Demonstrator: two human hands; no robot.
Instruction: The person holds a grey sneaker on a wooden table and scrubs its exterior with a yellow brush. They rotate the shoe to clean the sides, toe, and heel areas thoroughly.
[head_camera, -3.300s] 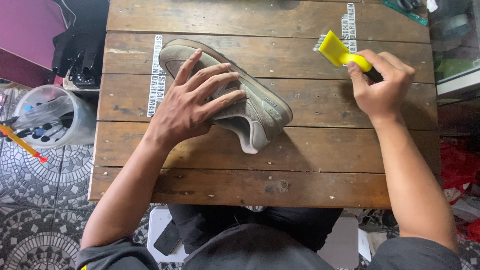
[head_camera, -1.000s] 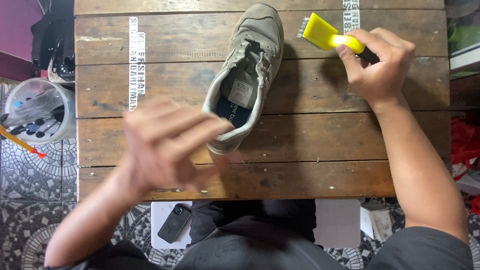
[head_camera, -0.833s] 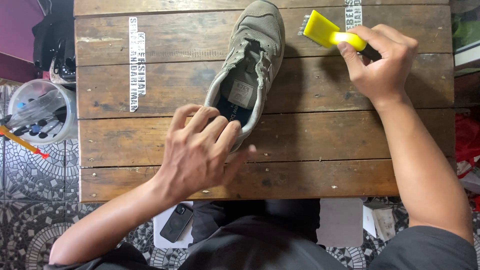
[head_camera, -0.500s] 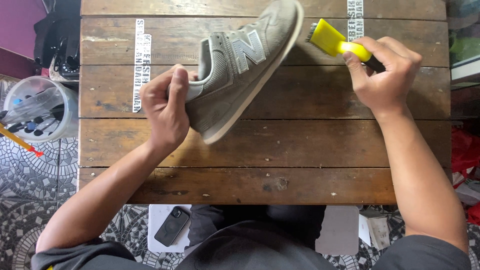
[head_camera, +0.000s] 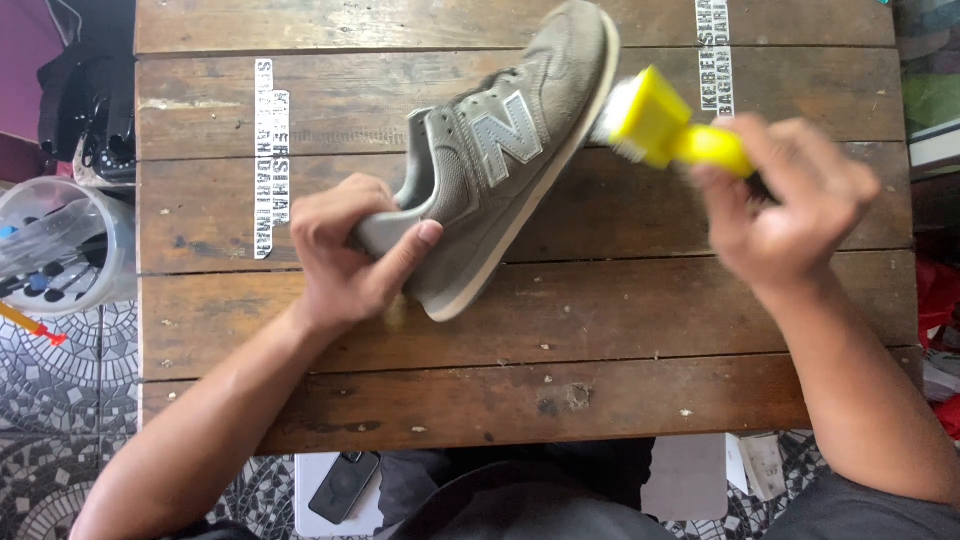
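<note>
A grey-green sneaker (head_camera: 500, 160) is tipped on its side above the wooden table (head_camera: 600, 390), toe pointing to the far right. My left hand (head_camera: 345, 250) grips its heel, thumb pressed on the heel's side. My right hand (head_camera: 790, 215) holds a yellow brush (head_camera: 660, 125) by its handle. The brush's white bristles touch the pale sole edge near the toe. The right hand and the brush look blurred by motion.
A clear plastic tub (head_camera: 60, 245) with pens and small tools stands on the patterned tiled floor at the left. A dark phone (head_camera: 343, 487) lies below the table's near edge. White stencilled strips (head_camera: 270, 155) mark the planks. Dark bags sit at the top left.
My left hand took hold of the sneaker's heel and tipped it from upright onto its side. My right hand brought the brush against the sole near the toe.
</note>
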